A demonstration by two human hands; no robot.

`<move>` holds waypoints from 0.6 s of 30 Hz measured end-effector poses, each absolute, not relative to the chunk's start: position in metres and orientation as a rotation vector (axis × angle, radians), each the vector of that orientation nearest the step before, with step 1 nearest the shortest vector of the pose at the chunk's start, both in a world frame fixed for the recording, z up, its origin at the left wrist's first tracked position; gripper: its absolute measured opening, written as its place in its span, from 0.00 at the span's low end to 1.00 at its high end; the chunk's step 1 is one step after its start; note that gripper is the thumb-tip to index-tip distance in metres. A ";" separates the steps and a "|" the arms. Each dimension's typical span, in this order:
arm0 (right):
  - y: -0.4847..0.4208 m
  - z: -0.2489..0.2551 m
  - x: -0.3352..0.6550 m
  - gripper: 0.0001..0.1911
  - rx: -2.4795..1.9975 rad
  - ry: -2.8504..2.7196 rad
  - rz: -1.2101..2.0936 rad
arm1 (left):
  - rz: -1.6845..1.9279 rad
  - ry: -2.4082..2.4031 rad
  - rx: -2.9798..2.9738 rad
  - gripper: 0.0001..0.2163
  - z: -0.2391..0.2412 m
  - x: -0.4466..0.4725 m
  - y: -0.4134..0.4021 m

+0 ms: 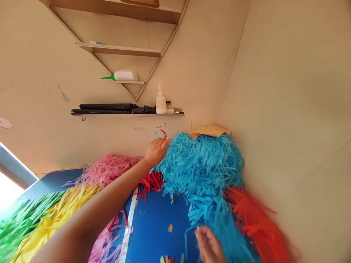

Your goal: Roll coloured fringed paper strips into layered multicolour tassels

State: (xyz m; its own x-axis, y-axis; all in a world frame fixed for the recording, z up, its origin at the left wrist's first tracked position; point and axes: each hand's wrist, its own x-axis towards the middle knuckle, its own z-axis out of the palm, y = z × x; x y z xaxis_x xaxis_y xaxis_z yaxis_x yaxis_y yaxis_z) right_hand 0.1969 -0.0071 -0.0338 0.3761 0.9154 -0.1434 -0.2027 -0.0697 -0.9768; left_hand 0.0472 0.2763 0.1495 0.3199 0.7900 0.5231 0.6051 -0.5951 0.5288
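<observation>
My left hand reaches to the far side of the table, at the left edge of a large heap of blue paper fringe. Its fingers point away and are mostly hidden, so I cannot tell what they grip. Just beyond it a small red strip shows against the wall. Close to me, my right hand is closed in a pinch. A thin blue paper strip hangs from its fingertips, beside more blue fringe at the right.
Pink, yellow and green fringe lie to the left, red fringe to the right. Behind, a wall shelf carries a black hair straightener and a white bottle. Blue table shows between.
</observation>
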 end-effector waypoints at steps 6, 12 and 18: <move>0.002 -0.005 0.206 0.26 -1.281 -0.765 0.924 | 1.195 1.272 2.167 0.06 0.092 0.032 0.181; 0.021 0.024 0.199 0.24 -1.260 -1.071 0.867 | 1.058 1.029 2.131 0.04 0.026 0.038 0.090; 0.017 0.009 0.204 0.18 -1.395 -1.201 0.671 | 1.089 1.037 2.191 0.04 0.010 0.021 0.079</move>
